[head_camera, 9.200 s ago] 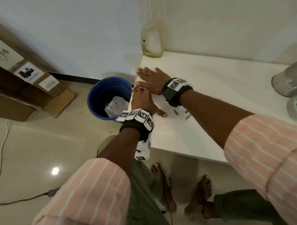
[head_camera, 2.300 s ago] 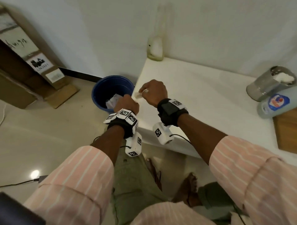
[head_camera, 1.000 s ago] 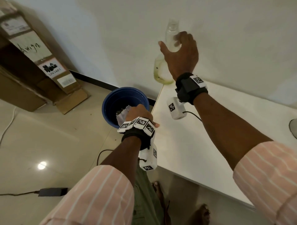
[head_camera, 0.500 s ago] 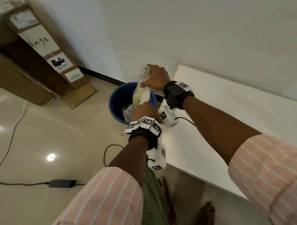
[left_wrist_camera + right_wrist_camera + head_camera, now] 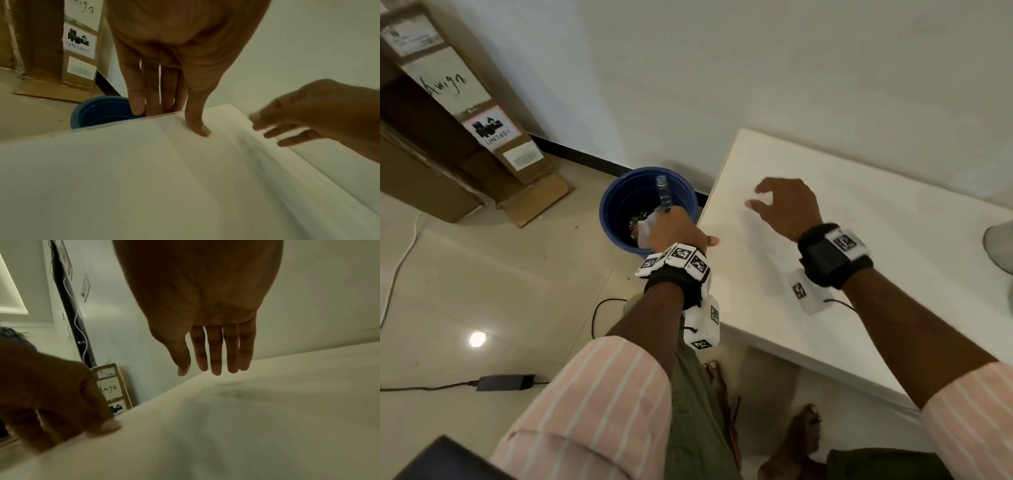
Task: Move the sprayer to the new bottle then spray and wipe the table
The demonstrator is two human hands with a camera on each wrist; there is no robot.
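Note:
A clear, capless bottle (image 5: pixel 663 193) stands in the blue bin (image 5: pixel 616 192) beside the table's left end, only its neck showing. No sprayer is in sight. My left hand (image 5: pixel 674 229) rests at the white table's (image 5: pixel 893 267) left edge. The left wrist view shows this left hand (image 5: pixel 164 97) with its thumb on the table (image 5: pixel 185 178) and its straight fingers hanging over the side. My right hand (image 5: pixel 784 209) hovers above the table, empty. In the right wrist view, the right hand's (image 5: pixel 211 345) fingers hang straight and relaxed over the table (image 5: pixel 246 418).
Crumpled paper (image 5: pixel 645 226) lies in the bin with the bottle. A tall cardboard box (image 5: pixel 448 113) leans on the wall at the left. A power adapter (image 5: pixel 503 382) and cables lie on the floor. A metal object (image 5: pixel 1000 246) shows at the table's right.
Half a second ago my right hand held the bottle over the bin; now the bottle is inside it. The right hand has swung back over the table, and the left rests on the edge.

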